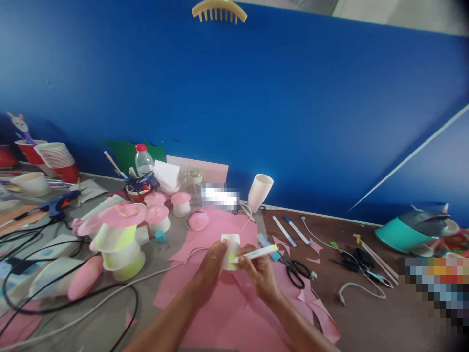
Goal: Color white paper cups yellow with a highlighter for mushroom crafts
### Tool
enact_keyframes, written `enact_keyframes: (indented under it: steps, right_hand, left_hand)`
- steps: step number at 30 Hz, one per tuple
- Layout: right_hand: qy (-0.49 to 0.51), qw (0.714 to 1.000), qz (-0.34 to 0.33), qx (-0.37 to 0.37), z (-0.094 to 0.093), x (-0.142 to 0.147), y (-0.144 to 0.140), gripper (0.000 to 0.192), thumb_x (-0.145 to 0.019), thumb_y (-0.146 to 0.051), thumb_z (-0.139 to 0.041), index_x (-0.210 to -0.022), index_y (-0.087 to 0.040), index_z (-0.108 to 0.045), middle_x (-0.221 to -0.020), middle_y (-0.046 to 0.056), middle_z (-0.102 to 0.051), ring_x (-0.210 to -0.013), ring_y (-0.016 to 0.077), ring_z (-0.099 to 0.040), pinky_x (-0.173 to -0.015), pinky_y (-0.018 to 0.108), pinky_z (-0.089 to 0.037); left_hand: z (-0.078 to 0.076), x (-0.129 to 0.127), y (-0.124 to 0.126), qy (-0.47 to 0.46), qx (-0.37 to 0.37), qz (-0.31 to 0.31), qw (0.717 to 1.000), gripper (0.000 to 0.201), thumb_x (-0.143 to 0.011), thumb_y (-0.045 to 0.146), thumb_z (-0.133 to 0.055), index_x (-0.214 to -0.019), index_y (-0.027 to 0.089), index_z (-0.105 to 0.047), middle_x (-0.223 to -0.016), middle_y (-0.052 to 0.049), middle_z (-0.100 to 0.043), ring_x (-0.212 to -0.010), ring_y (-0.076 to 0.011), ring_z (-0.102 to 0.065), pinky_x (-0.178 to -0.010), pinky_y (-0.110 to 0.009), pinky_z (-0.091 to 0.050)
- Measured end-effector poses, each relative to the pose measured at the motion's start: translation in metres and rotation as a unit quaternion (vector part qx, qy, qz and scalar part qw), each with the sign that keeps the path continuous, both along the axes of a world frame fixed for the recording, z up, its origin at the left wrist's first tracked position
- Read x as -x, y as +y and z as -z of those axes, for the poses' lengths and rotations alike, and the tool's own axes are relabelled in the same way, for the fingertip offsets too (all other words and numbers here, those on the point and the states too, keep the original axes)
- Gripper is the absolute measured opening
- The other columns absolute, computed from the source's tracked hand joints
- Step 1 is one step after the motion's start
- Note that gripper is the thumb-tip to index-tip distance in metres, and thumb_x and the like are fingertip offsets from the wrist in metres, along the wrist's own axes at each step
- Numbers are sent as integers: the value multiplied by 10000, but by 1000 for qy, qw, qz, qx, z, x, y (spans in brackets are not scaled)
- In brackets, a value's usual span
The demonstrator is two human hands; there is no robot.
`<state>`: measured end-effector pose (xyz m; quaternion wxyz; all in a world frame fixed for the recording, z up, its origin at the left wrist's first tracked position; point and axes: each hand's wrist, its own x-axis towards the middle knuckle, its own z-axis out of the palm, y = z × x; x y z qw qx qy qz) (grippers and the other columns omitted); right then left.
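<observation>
Between both hands (pixel 236 266), white paper cup (pixel 230 247), partly yellow.

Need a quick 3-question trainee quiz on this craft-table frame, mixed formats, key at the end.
1. True or false: the left hand holds the small paper cup over the pink paper sheet.
2. Multiple choice: the marker in the right hand has its tip: A) capped and pointing at the wall, B) against the cup where it is coloured yellow-green, C) resting on the black scissors.
3. Fill in: the upright white cup near the blue wall stands to the ____ of the cup being held.

Key: 1 true; 2 B; 3 right.
</observation>
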<state>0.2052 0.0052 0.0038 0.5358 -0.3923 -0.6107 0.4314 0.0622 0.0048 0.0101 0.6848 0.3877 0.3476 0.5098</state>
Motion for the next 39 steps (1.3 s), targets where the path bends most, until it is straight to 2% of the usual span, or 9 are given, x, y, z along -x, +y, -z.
enact_keyframes:
  steps: [4,7,14,18,23,27,31,35,39]
  right_hand:
    - [-12,1000,-21,-2,-1,0,0,317,-878,-453,-607,-698,-192,-602,-663,4,-572,-626,154,-544,-604,273,-471]
    - [0,1000,-6,-8,0,0,0,297,-874,-460,-609,-741,-195,-624,-677,13,-592,-625,162,-550,-597,285,-474]
    - [-4,1000,-12,-1,1,0,1,295,-871,-447,-623,-706,-202,-619,-665,4,-584,-623,157,-556,-595,266,-470]
    - [8,1000,11,-6,-1,1,1,320,-862,-489,-618,-728,-198,-631,-667,6,-592,-608,152,-555,-571,255,-460]
    - [-15,1000,-12,-7,-3,0,1,307,-853,-463,-640,-705,-194,-631,-673,8,-602,-638,157,-576,-615,263,-473]
    - [5,1000,11,-1,-5,1,1,339,-849,-502,-626,-701,-197,-617,-647,6,-584,-600,152,-546,-572,261,-464]
    - [15,1000,-21,16,-9,2,0,334,-838,-487,-645,-661,-211,-588,-633,3,-564,-589,155,-536,-575,273,-475]
    - [23,999,3,29,-10,2,0,350,-829,-524,-636,-680,-209,-602,-635,3,-548,-577,160,-535,-557,276,-473]
    - [14,999,-21,28,-7,0,1,343,-824,-509,-653,-662,-212,-595,-627,-3,-554,-588,156,-539,-581,272,-474]
  left_hand:
    - [1,0,1,-7,-20,0,1000,374,-880,539,-531,-820,177,-602,-734,7,-566,-685,-159,-488,-681,-310,-405]
    - [0,0,0,3,-26,-3,1000,333,-888,499,-536,-821,179,-599,-754,6,-549,-693,-151,-477,-673,-296,-404]
    - [3,0,1,15,-19,-10,1000,338,-891,515,-518,-828,187,-570,-746,1,-533,-681,-149,-473,-651,-290,-405]
    - [3,0,2,22,-15,-14,1000,346,-875,523,-547,-843,180,-577,-763,0,-537,-691,-146,-477,-661,-287,-405]
    - [1,-1,2,26,-7,-9,1000,364,-871,548,-537,-834,187,-567,-753,8,-527,-686,-147,-473,-652,-286,-407]
    - [1,0,1,31,3,-18,999,378,-850,559,-562,-860,181,-571,-770,2,-541,-695,-151,-487,-658,-291,-418]
    - [-2,0,0,19,-1,-6,1000,385,-849,558,-574,-849,173,-571,-767,-3,-548,-698,-151,-502,-656,-291,-420]
    - [-2,0,2,16,17,-13,1000,435,-830,602,-580,-837,167,-571,-744,0,-555,-675,-146,-494,-636,-290,-403]
    - [1,-2,4,13,14,-25,1000,414,-808,584,-623,-808,173,-575,-718,14,-542,-656,-137,-478,-627,-286,-390]
